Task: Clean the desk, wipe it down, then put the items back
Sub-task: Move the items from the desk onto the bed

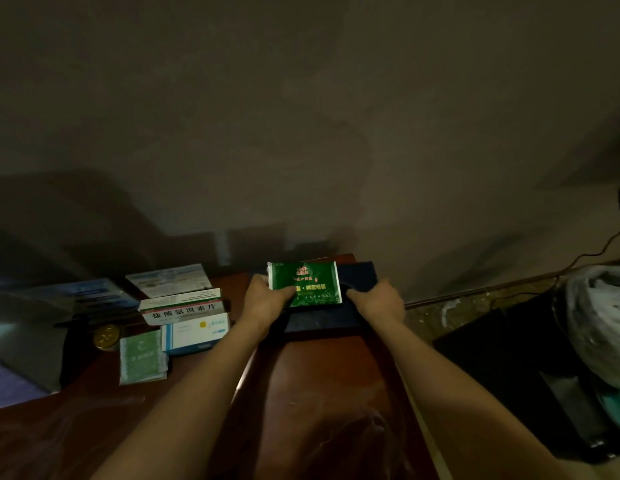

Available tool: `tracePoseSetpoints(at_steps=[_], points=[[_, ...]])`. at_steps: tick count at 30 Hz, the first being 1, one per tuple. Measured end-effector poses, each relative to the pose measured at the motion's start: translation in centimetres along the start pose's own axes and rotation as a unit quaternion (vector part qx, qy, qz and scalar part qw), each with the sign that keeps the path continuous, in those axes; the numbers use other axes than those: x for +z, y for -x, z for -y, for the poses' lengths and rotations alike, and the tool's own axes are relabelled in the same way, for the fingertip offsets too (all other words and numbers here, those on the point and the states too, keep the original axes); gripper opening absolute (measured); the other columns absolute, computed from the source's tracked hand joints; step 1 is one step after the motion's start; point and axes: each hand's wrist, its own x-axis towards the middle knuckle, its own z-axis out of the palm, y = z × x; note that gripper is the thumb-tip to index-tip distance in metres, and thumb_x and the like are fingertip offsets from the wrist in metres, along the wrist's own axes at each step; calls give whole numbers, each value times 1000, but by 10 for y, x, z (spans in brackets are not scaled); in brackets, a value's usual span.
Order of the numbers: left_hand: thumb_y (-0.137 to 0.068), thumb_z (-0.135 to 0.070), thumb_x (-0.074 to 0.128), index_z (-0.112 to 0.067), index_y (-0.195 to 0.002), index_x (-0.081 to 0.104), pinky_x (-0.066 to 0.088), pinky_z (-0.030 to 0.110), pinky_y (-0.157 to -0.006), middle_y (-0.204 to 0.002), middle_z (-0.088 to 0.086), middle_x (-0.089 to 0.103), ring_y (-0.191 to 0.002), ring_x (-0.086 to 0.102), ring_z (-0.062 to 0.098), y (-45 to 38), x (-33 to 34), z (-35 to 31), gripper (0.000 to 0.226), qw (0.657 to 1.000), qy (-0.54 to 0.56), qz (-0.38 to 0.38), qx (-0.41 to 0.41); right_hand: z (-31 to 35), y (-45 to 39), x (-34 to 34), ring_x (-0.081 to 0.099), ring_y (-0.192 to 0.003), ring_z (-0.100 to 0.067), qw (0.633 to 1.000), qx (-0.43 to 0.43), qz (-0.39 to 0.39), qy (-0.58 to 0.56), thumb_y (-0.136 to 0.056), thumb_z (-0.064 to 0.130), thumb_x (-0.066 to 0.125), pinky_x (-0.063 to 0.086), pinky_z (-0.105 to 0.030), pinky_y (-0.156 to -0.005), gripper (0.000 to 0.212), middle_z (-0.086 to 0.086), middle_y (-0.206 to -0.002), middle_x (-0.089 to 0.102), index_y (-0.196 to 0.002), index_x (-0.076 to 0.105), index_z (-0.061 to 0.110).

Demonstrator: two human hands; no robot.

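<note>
Apparently mid-handling, the left hand (267, 299) pinches a green packet (306, 284) at the far end of the reddish-brown desk (319, 382). The right hand (379, 299) curls round the edge of a dark blue case (357, 275) lying under the packet. Medicine boxes (187, 320) sit to the left. Whether items are being cleared or returned cannot be told; next, both need a firm lift or a neat setting-down.

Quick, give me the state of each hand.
Left hand: holding the green packet by its left edge.
Right hand: gripping the dark blue box under the packet.
</note>
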Motion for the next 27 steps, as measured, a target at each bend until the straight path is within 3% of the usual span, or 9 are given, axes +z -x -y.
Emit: tracePoseSetpoints(at_steps=[3,8,16,19,22,27], points=[[-79,-7,72,-5,-100,47,47,25,-59,-87,7,58,-74,57,17,13,-7,1,32,1000,16,-3,6,-24,23,-10,58,-110,-34,999,23,-31,1,-79,46,71,48,-36,-79,67,-17,-122,59,-124,46,2],[-79,-4,71,-6,-95,46,49,33,-72,-91,14,59,-78,57,23,53,3,-4,29,999,33,24,18,-78,66,-41,58,-108,-34,997,43,-68,-10,-78,46,70,49,-36,-80,63,-16,-120,60,-122,48,5],[-82,-1,67,-4,-100,43,47,20,-48,-87,9,55,-66,54,15,177,87,-9,30,981,-10,183,64,-217,162,-117,60,-104,-28,981,128,-132,-58,-78,52,67,50,-34,-77,60,-9,-115,61,-118,49,11],[-80,-2,69,5,-106,48,47,19,-46,-99,20,61,-66,57,16,238,130,1,34,967,-38,237,81,-289,211,-144,60,-103,-28,962,175,-185,-103,-78,53,67,49,-33,-73,63,-9,-116,61,-121,48,10],[-82,-2,67,-2,-100,44,47,20,-49,-88,11,57,-67,55,14,315,171,14,29,948,-62,294,102,-366,267,-164,61,-101,-29,931,220,-224,-188,-76,51,70,54,-38,-77,66,-11,-115,62,-122,51,7],[-84,-3,66,-4,-102,43,45,26,-56,-90,10,56,-68,55,15,449,237,54,29,901,-97,402,134,-490,387,-181,65,-79,-25,865,300,-305,-260,-74,46,73,54,-33,-63,47,-8,-91,67,-97,64,6]])
